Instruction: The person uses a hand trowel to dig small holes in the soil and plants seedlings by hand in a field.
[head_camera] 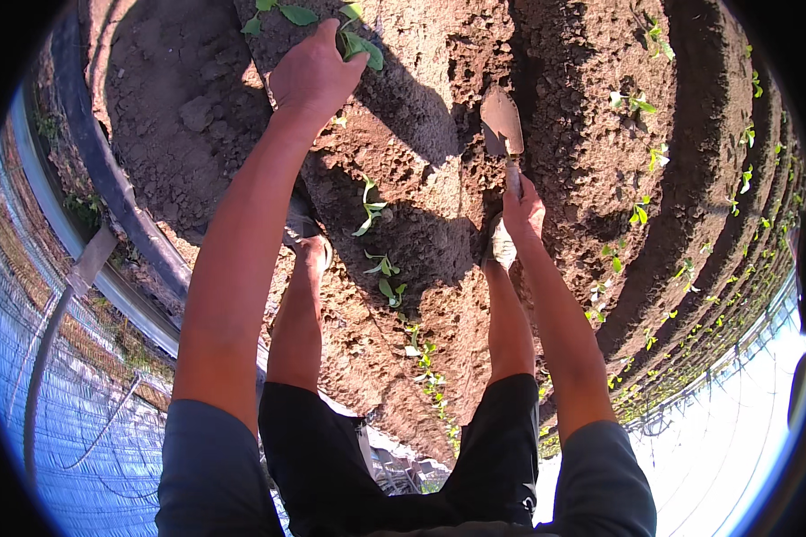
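Note:
At the top of the view my left hand (316, 74) reaches over the soil, its thumb and forefinger closed about a green leafy seedling (364, 48). The stem and roots of that plant are hidden by the hand. More broad leaves (298, 15) show just beyond it, near the top edge. My right hand (525, 209) grips the handle of a garden trowel (502, 121). Its soil-dusted blade points away from me and lies over the furrow. Between my feet, small seedlings (371, 209) stand in a line along the soil bed (436, 235).
Further rows of seedlings (638, 213) run along ridges on the right, with dark furrows between. A black hose or pipe (107, 161) curves along the left side. Beyond it are a metal rail (54, 181) and netting or sheeting (107, 416). My shoes (502, 243) stand on the soil.

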Motion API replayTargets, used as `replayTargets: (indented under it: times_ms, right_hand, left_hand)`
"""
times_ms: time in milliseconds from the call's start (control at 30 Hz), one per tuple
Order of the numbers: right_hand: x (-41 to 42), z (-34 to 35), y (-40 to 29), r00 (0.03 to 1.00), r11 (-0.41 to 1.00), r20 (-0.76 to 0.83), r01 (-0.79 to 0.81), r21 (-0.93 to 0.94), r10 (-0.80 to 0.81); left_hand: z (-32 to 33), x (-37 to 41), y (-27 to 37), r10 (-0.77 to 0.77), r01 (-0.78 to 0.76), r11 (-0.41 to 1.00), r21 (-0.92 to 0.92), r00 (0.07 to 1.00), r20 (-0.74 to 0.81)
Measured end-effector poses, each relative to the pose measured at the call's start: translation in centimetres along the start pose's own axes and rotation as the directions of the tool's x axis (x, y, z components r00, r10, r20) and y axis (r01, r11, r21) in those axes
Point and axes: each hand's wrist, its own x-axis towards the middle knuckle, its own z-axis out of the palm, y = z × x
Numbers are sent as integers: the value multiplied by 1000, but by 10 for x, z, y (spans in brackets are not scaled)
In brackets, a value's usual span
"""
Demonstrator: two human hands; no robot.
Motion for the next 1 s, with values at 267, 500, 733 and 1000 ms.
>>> replayTargets:
  times_ms: [267, 500, 733, 1000]
  right_hand:
    - [44, 3, 15, 999, 988, -7, -31, 149, 33]
    - [194, 31, -123, 986, 976, 29, -168, 141, 166]
    - [177, 34, -69, 993, 951, 20, -117, 288, 116]
    - [86, -56, -105, 990, 946, 123, 24, 323, -67]
  left_hand:
    - [11, 5, -25, -216, 108, 893, -438, 955, -204]
    - [18, -11, -40, -387, 159, 515, -842, 920, -63]
    - [17, -16, -44, -373, 202, 522, -828, 928, -9]
    - [13, -20, -52, -264, 139, 675, -725, 962, -62]
